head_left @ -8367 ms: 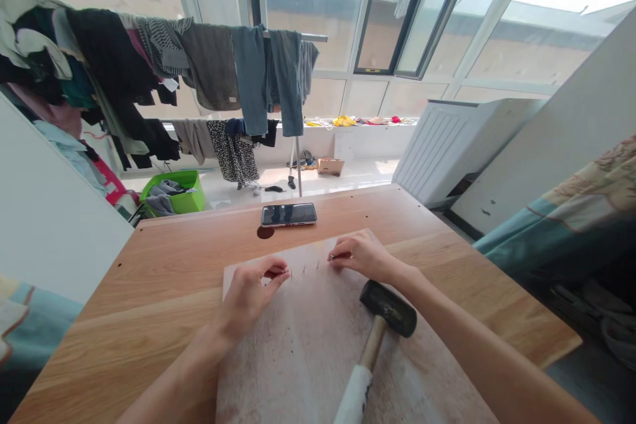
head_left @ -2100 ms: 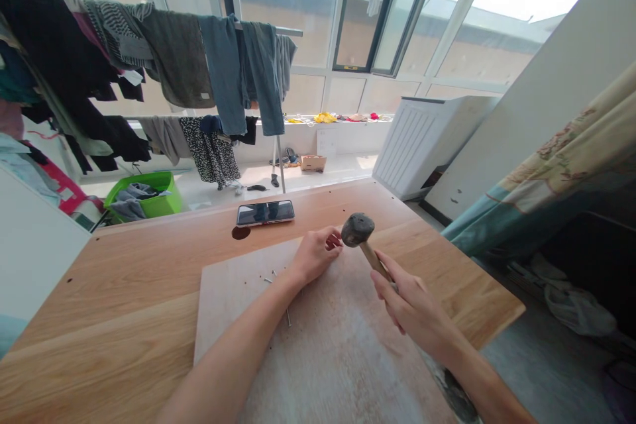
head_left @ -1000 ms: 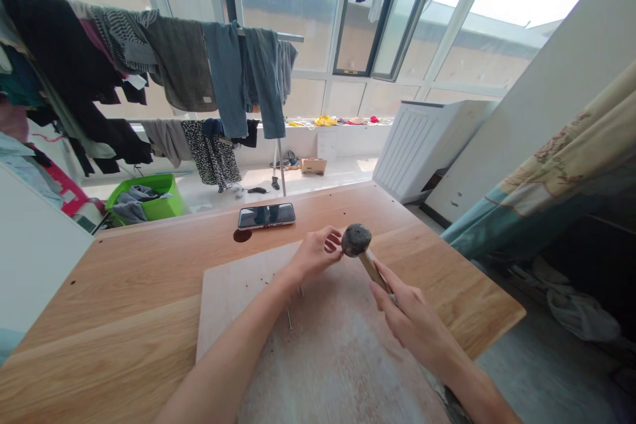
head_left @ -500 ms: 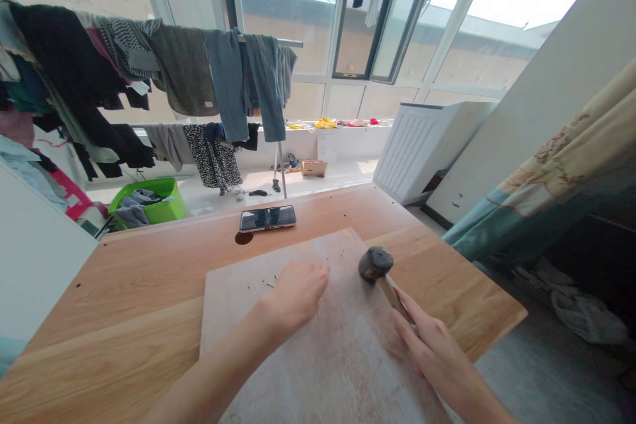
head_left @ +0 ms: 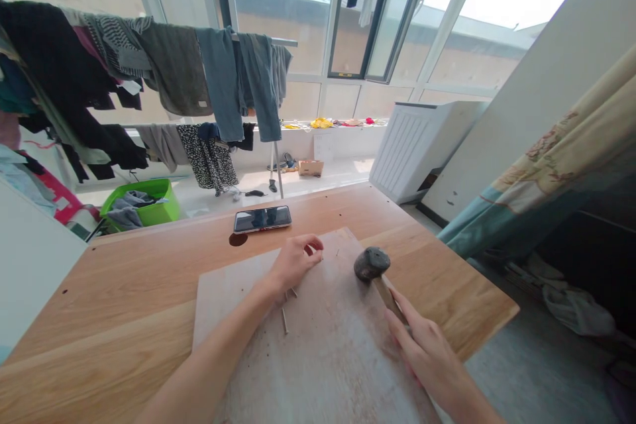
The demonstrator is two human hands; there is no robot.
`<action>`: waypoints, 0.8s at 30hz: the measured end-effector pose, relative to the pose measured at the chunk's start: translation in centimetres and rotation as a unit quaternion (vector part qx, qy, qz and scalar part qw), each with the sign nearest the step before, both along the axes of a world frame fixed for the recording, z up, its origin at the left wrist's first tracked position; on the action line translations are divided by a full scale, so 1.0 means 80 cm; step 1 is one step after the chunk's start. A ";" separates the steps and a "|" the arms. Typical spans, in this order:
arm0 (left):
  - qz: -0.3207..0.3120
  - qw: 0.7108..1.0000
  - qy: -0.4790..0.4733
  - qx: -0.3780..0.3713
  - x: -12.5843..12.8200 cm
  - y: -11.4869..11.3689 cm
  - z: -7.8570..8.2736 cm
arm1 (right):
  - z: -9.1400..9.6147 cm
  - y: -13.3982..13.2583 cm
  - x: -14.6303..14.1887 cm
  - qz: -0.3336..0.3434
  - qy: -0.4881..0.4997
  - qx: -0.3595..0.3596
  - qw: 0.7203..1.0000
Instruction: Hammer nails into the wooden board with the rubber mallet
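Note:
A pale worn board (head_left: 322, 358) lies on the wooden table (head_left: 124, 285). My left hand (head_left: 293, 260) reaches over the board's far part, its fingers pinched near a small nail that stands in the board; what they hold is too small to make out. Loose nails (head_left: 285, 318) lie beside my left wrist. My right hand (head_left: 422, 354) grips the wooden handle of a mallet, whose dark head (head_left: 371, 264) rests on the board's right edge.
A dark phone (head_left: 262, 218) lies at the table's far side by a round hole (head_left: 237, 239). Beyond stand a rack of hanging clothes (head_left: 163, 73), a green basket (head_left: 142, 202), a white panel (head_left: 412, 146) and a patterned curtain (head_left: 556, 172) on the right.
The mallet head has come down from beside my left fingers to rest on the board. My left hand pulled back, then reached forward again to the far nails.

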State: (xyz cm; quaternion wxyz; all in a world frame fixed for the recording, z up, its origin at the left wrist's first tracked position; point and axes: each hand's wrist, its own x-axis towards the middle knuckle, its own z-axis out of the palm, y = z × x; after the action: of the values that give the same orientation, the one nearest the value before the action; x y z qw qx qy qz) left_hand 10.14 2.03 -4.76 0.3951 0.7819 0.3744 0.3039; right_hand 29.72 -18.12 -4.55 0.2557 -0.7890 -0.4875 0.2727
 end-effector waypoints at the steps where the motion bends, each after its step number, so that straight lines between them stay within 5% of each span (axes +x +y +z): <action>1: 0.002 1.000 -0.012 -0.010 -0.001 0.001 -0.003 | 0.000 0.000 0.000 0.000 0.003 0.006 1.000; 24: -0.031 0.999 -0.035 0.022 -0.002 -0.008 -0.013 | 0.025 0.027 -0.026 0.037 0.060 0.080 0.994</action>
State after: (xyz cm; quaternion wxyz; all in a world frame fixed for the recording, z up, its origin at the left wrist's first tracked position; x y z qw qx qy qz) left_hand 10.00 1.40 -5.79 0.4004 0.7903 0.3291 0.3269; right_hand 27.67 -15.98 -2.57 0.3367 -0.7299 -0.5203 0.2885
